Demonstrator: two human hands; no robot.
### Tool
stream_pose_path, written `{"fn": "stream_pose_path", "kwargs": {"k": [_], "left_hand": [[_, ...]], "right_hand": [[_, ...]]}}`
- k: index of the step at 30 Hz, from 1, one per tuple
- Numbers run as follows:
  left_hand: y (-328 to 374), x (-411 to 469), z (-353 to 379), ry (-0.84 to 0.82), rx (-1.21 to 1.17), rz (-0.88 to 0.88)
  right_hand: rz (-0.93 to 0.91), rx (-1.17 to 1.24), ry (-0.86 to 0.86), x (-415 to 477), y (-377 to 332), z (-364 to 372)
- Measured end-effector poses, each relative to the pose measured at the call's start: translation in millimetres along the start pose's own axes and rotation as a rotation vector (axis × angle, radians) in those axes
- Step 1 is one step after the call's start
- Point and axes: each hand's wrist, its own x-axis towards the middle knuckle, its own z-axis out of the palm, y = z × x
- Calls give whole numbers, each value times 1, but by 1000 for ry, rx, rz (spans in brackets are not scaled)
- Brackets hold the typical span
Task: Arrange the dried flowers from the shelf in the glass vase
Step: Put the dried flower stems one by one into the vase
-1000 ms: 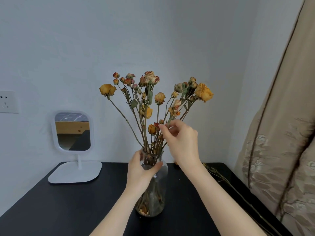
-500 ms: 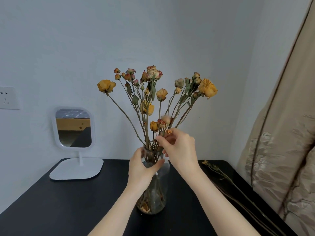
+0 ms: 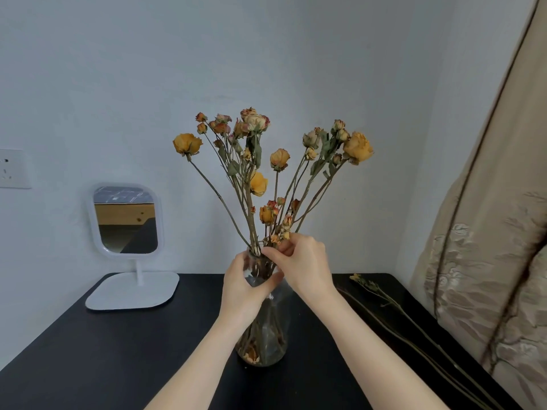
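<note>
Dried flowers point(image 3: 266, 173): most are standing fanned out in the glass vase point(image 3: 266, 344), near the desk's point(image 3: 118, 350) middle.
Left hand point(image 3: 242, 288): fingers are curling round the vase neck, steadying it.
Right hand point(image 3: 305, 264): fingertips are pinching low stems at the rim.
Left to do: loose stems point(image 3: 384, 300) are lying along the desk's right edge.

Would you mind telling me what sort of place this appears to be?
Probably a bedroom or a similar room in a home: a white vanity mirror stands on a black table, a patterned beige curtain hangs at the right, and a wall socket shows at the left.
</note>
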Motion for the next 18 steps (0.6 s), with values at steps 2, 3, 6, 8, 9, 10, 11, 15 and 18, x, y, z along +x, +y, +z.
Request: {"fn": "stream_pose_path", "kwargs": {"k": [2, 3, 6, 8, 9, 10, 11, 15, 18], "left_hand": [[0, 0, 0, 3, 0, 1], [0, 0, 0, 6, 1, 2], [0, 0, 0, 13, 8, 8], [0, 1, 1, 14, 15, 4], [0, 1, 1, 16, 19, 3], [1, 0, 1, 16, 19, 3], [1, 0, 1, 17, 17, 3], [2, -1, 0, 20, 5, -5], [1, 0, 0, 13, -7, -2]], "right_hand": [[-4, 11, 26, -2, 1, -1], [-12, 22, 43, -3, 0, -1], [-27, 62, 104, -5, -1, -2], [-21, 77, 124, -5, 1, -2], [-14, 77, 121, -5, 3, -2], [-6, 75, 112, -5, 4, -1], [3, 74, 103, -5, 6, -1], [17, 76, 99, -4, 7, 2], [21, 69, 107, -5, 8, 4]]}}
